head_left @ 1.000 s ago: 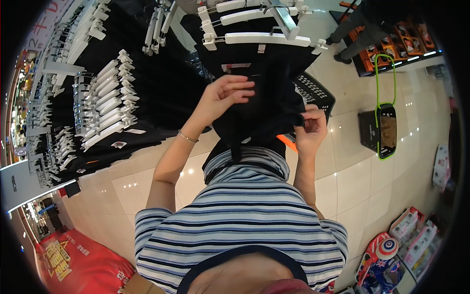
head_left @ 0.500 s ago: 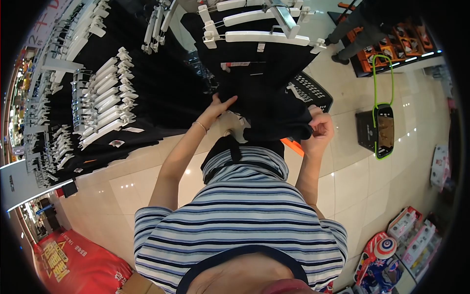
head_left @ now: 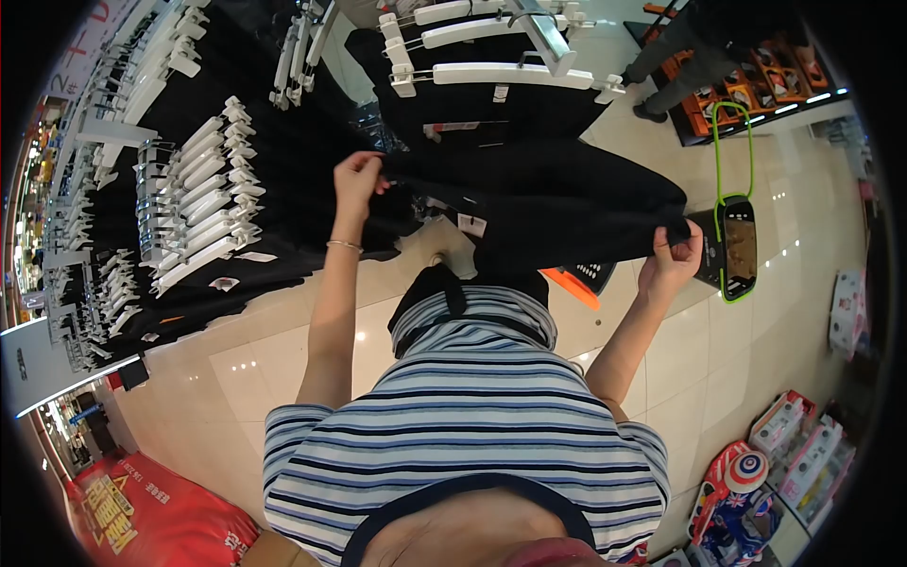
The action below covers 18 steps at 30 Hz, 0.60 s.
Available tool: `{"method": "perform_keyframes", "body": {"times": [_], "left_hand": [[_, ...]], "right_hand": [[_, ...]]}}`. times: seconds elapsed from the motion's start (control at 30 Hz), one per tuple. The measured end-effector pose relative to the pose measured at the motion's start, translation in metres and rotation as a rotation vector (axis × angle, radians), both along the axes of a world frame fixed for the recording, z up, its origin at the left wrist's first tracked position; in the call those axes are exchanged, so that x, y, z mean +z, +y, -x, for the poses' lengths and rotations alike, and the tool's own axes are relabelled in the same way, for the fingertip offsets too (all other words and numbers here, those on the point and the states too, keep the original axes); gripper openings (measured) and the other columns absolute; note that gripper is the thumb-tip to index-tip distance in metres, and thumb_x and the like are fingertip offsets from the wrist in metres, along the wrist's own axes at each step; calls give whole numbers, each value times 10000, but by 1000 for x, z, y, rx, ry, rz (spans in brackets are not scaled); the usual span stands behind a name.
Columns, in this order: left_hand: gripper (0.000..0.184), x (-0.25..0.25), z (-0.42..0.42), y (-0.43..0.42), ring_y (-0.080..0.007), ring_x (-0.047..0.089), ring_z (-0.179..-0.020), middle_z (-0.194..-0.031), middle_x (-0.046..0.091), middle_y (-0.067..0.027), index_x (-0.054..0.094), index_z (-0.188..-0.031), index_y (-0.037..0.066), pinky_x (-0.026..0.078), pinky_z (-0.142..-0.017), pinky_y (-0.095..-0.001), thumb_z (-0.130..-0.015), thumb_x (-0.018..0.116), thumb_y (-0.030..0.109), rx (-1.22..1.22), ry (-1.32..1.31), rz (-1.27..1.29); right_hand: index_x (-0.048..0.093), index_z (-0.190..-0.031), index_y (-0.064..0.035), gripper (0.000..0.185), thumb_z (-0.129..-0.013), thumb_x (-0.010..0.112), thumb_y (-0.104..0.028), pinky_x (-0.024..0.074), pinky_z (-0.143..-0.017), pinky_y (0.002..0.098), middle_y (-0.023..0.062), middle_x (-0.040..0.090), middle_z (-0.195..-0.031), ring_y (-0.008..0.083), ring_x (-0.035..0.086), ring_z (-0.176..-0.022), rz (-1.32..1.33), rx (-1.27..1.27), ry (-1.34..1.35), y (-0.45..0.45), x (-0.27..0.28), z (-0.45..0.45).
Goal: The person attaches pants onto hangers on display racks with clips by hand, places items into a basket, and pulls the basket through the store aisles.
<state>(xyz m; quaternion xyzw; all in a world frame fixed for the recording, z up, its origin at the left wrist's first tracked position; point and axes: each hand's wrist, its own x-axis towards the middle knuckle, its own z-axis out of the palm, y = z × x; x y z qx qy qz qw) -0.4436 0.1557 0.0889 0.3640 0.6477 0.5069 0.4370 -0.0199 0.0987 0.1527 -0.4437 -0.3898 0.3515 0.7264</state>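
A black garment [head_left: 557, 203] is stretched sideways in front of my waist; its exact kind does not show. My left hand [head_left: 358, 184] pinches its left end, beside the hanging dark clothes. At the opposite end, my right hand [head_left: 673, 260] grips a corner between thumb and fingers. A small white label [head_left: 471, 225] shows on the cloth near its lower left edge. Just beyond it, another black garment [head_left: 548, 109] hangs from a white clip hanger [head_left: 515, 75], with a white and red tag on it.
Dark clothes on white hangers [head_left: 203, 194] fill the rack to the left. A black basket with a green handle [head_left: 737, 250] stands on the tiled floor at right. Another basket with an orange handle [head_left: 572, 288] is partly hidden below the garment. A person's legs [head_left: 666, 71] show at upper right.
My hands have moved apart, left hand up and leftward, right hand out to the right. The garment, bunched before, is now spread wide, and its white label has come into view.
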Motion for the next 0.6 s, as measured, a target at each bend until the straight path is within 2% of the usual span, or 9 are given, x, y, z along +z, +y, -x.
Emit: {"method": "perform_keyframes", "body": {"times": [0.1, 0.23, 0.3, 0.4, 0.5, 0.53, 0.57, 0.6], "left_hand": [[141, 46, 9, -1, -90, 501, -407, -584, 553, -38, 618, -861, -41, 352, -366, -188, -771, 514, -10, -5, 70, -64], [97, 77, 19, -2, -87, 495, -378, -566, 555, -30, 612, -775, -46, 314, -337, -186, -745, 540, 11, -14, 129, -63], [111, 88, 21, -1, -70, 452, -369, -531, 511, -5, 601, -736, -34, 302, -350, -190, -747, 529, 51, -3, 191, -51], [173, 92, 38, 4, -72, 436, -428, -533, 471, 14, 574, -696, -24, 344, -432, -203, -774, 476, 94, -80, 292, -58], [208, 80, 59, 17, -77, 451, -559, -609, 474, 10, 551, -687, -21, 370, -542, -223, -791, 424, 108, -159, 360, -272], [195, 88, 50, 17, -91, 472, -674, -725, 519, -7, 546, -722, -34, 382, -613, -239, -790, 407, 85, -175, 163, -354], [178, 84, 45, 20, -93, 476, -705, -790, 540, -21, 560, -786, -16, 384, -619, -248, -779, 432, 108, 59, -43, -307], [141, 89, 49, 23, -114, 511, -684, -771, 552, -17, 539, -778, 22, 418, -638, -258, -786, 431, 112, 50, -50, -187]], "right_hand": [[517, -977, -12, 289, -743, 636, 109, 444, -770, 222, 62, 586, -928, 110, 573, -797, 14, -49, -2, 3, -1, -4], [519, -956, -16, 267, -747, 667, 59, 437, -756, 223, 55, 588, -910, 103, 561, -825, 47, -104, 9, 11, 4, 4], [522, -941, -23, 255, -748, 676, 41, 430, -737, 213, 44, 584, -899, 95, 550, -816, 61, -108, -19, 16, 5, 5], [528, -922, -31, 245, -745, 688, 25, 418, -706, 202, 24, 573, -876, 85, 533, -792, 70, -79, -49, 26, 0, 3], [534, -895, -34, 235, -734, 693, 31, 410, -681, 203, -3, 549, -833, 77, 510, -750, 78, -69, -51, 38, 2, 5], [537, -895, -34, 233, -734, 690, 33, 410, -680, 205, -5, 545, -828, 76, 509, -748, 95, -55, -57, 43, 5, 6], [539, -895, -35, 230, -734, 688, 35, 411, -679, 208, -7, 542, -823, 76, 508, -745, 111, -43, -62, 49, 7, 6], [543, -900, -34, 228, -737, 687, 31, 412, -681, 210, -7, 542, -825, 74, 506, -745, 126, -10, -69, 56, 7, 4]]}}
